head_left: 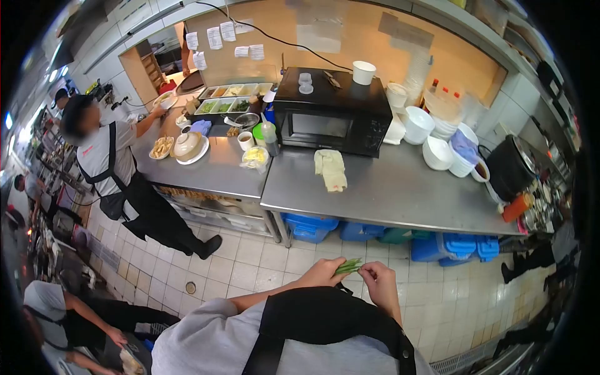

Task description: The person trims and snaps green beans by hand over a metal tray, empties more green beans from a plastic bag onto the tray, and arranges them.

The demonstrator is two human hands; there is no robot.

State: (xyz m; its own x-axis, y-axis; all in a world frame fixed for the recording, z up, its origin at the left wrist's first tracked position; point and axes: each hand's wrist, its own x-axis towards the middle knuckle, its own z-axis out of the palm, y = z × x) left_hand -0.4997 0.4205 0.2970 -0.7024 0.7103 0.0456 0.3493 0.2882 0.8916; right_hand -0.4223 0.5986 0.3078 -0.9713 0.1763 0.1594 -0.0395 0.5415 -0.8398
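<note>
My left hand [322,274] is closed around a small bunch of green beans [348,266], held in front of my black apron [312,312]. The beans point to the right, toward my right hand [379,282]. Its thumb and fingers are pinched together at the bean tips. Both hands are low in the head view, above the tiled floor and in front of the steel counter [375,190].
A black microwave [334,112] stands on the counter behind a folded cloth [331,170]. White bowls [437,153] and a black pot [512,165] are at right. Blue bins [309,228] sit underneath. One co-worker [115,162] reaches over the left counter; another [81,319] is at lower left.
</note>
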